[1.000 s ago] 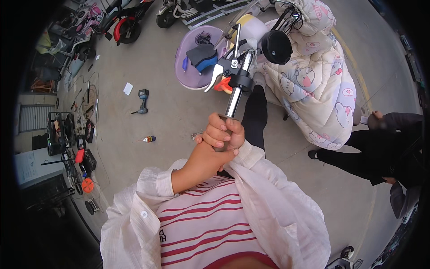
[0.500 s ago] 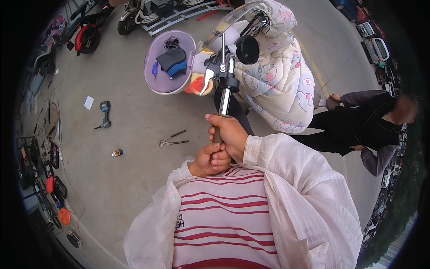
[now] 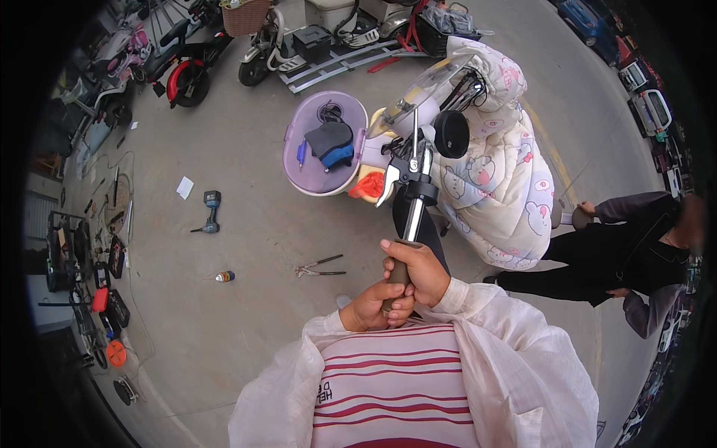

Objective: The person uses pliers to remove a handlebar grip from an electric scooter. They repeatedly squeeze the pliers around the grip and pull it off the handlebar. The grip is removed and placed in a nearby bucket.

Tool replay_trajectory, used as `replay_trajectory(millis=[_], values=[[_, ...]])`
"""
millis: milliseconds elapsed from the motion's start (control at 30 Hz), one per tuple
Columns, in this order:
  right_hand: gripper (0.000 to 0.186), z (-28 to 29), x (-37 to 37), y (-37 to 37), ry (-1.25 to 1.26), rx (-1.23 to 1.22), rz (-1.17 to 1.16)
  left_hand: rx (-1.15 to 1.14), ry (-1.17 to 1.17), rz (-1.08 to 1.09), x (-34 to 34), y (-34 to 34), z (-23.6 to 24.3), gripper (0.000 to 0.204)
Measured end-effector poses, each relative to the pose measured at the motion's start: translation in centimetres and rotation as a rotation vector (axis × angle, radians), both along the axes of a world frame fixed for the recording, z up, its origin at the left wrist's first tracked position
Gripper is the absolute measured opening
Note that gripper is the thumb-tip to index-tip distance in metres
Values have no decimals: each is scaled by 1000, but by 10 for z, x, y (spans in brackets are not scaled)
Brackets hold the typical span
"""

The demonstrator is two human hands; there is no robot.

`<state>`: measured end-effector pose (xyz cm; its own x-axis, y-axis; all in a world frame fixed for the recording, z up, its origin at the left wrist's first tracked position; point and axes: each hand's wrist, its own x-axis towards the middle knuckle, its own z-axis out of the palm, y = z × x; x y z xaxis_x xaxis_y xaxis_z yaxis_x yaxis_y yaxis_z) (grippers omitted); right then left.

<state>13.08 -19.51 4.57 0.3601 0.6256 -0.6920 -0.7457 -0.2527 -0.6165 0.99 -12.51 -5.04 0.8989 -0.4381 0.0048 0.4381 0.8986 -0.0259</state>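
Note:
Both my hands are closed around the brown handlebar grip [image 3: 397,278] of a scooter. My right hand [image 3: 424,270] wraps the upper part, its thumb lying along the grip; my left hand [image 3: 373,308] holds the lower end, close to my striped shirt. Past the grip run a bare chrome handlebar tube [image 3: 414,220], a black clamp [image 3: 423,193] and a silver brake lever [image 3: 390,183]. Farther off are a round black mirror [image 3: 451,134] and a clear windshield [image 3: 429,81]. A padded cartoon-print cover [image 3: 489,187] drapes the scooter's right side.
A purple basket [image 3: 297,176] holds a grey-blue cloth item [image 3: 331,145] and a blue pen [image 3: 301,154]. On the concrete lie a cordless drill [image 3: 211,211], pincers [image 3: 320,266] and a small can [image 3: 225,276]. A person in black [image 3: 612,246] stands at right; parked scooters [image 3: 190,78] line the back.
The whole view has shifted, so the scooter and floor items appear lower and farther right. My hands stay on the grip, with slightly more of it showing between them.

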Motion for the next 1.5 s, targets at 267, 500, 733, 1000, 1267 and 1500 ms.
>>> replay_trajectory(millis=[267, 500, 733, 1000, 1267, 1500], values=[[29, -25, -2, -3, -18, 285, -28, 270, 63, 13, -4, 15, 15, 24], [35, -31, -3, -12, -90, 301, -46, 414, 81, 20, -5, 10, 29, 28], [31, -36, -3, -13, -121, 319, -17, 450, 101, 62, -10, 4, 28, 29], [31, -37, -2, -14, -130, 308, -1, 486, 64, 79, -9, 4, 20, 28], [41, -43, -4, -14, -173, 296, -13, 525, 102, 84, -12, 2, 27, 33], [40, -41, -5, -15, -172, 299, -11, 545, 66, 84, -13, 4, 26, 30]])
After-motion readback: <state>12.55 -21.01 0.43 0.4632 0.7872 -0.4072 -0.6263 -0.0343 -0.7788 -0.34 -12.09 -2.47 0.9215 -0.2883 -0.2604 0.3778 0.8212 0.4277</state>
